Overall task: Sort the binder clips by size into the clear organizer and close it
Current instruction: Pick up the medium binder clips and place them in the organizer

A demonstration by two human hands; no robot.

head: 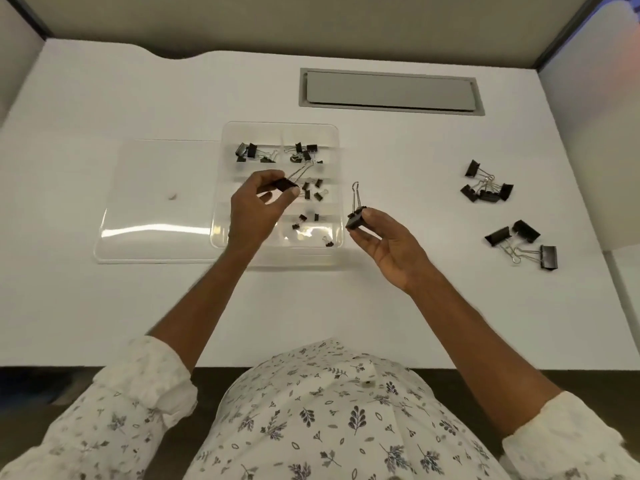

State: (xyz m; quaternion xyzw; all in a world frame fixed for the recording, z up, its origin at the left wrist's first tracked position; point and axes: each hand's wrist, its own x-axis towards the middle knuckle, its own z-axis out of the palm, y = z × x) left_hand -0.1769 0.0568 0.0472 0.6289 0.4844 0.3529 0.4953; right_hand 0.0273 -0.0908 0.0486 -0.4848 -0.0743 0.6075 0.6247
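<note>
The clear organizer (332, 133) lies open in the middle of the white desk, with its lid (156, 209) folded out flat to the left. Black binder clips of different sizes lie in several of its compartments. My left hand (256, 209) hovers over the organizer's middle and pinches a large black binder clip (285, 184), its wire handles pointing up and right. Just right of the organizer, my right hand (388, 244) holds another large binder clip (356, 220) upright by its black body.
Two loose groups of binder clips lie on the desk at the right: a medium pile (486, 187) and three large ones (523, 242). A grey cable hatch (389, 91) is set into the desk behind. Partition walls enclose the desk.
</note>
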